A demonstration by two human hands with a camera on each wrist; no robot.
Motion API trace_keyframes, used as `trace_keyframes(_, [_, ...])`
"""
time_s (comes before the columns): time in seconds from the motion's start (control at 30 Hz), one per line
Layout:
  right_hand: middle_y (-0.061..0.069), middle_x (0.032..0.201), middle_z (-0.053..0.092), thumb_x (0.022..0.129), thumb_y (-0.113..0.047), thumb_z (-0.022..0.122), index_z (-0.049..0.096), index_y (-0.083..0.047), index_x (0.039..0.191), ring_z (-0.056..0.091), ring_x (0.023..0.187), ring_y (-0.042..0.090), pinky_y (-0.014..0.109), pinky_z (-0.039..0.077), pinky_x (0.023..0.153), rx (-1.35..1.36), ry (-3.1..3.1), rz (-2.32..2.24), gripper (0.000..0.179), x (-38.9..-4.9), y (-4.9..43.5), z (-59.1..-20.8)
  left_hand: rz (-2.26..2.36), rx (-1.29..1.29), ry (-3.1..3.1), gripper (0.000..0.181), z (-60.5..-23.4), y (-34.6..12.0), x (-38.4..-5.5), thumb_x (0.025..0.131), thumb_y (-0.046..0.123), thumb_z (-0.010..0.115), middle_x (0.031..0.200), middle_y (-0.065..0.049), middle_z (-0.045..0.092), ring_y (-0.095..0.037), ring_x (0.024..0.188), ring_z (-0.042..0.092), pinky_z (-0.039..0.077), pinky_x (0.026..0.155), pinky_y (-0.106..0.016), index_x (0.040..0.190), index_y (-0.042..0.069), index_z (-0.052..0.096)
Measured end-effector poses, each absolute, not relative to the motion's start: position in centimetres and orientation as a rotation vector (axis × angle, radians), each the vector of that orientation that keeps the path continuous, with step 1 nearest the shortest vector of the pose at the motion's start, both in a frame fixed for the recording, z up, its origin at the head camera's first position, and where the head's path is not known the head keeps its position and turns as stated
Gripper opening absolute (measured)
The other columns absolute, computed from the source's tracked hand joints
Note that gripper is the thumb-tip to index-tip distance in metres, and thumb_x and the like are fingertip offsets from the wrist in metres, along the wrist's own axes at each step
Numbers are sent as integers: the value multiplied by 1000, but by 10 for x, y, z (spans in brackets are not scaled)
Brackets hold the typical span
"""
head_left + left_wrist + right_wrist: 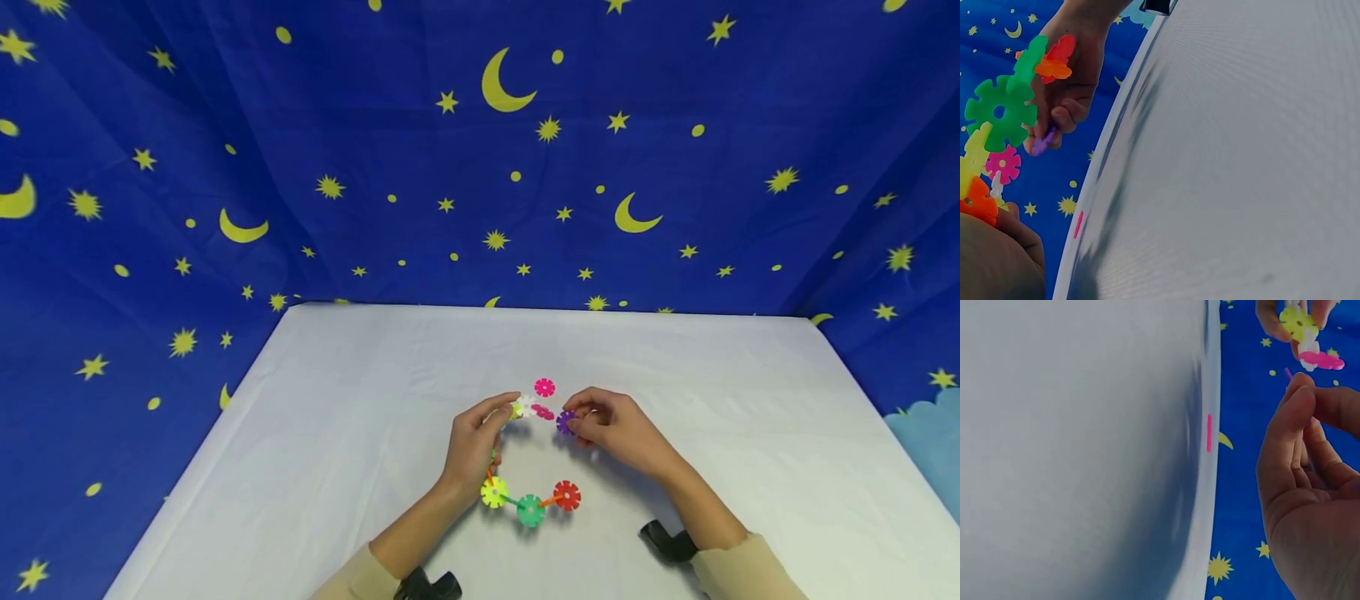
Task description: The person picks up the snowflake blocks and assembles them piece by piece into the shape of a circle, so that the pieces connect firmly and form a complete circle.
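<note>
Notched plastic discs are joined in a curved chain that my left hand (474, 446) holds up, pinching it near a yellow disc and a white disc (526, 406). A pink disc (543, 412) sticks out at that end. The chain's other end runs below the hand through a yellow disc (493, 492), a green disc (531, 511) and a red disc (567, 496). Between thumb and fingertips my right hand (615, 429) pinches a purple disc (566, 422), just right of the pink one and apart from it. In the right wrist view, fingertips mostly hide the purple disc (1288, 374).
A loose pink disc (544, 387) lies on the white table (337, 433) beyond the hands. Blue cloth (420, 167) with yellow moons and stars stands behind and beside the table. Black wrist devices (666, 543) sit near both forearms.
</note>
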State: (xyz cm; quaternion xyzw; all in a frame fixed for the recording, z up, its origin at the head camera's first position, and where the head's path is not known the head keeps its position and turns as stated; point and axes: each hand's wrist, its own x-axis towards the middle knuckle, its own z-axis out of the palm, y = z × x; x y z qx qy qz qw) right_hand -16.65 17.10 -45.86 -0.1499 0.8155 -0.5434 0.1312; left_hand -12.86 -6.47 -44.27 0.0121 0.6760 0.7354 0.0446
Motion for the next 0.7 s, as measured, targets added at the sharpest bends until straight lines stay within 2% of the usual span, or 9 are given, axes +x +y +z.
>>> trace_keyframes(0.33, [23,94,66,91,-12,66,61,-2,113,62,76,44,36,56,69,-421,2182,-1722,25,-158,171,-448,2245,29,2071,25,-442,-64,-128,97,13,56,50,-3,36,-12,38,34,33,38,-23,118,8,68])
trace_keyframes(0.7, [32,88,62,92,-10,65,59,4,110,60,73,47,36,55,68,-481,2146,-1785,24,-155,170,-447,2238,48,2063,25,-443,-63,-128,98,14,56,51,-2,37,-12,39,33,33,38,-23,119,7,68])
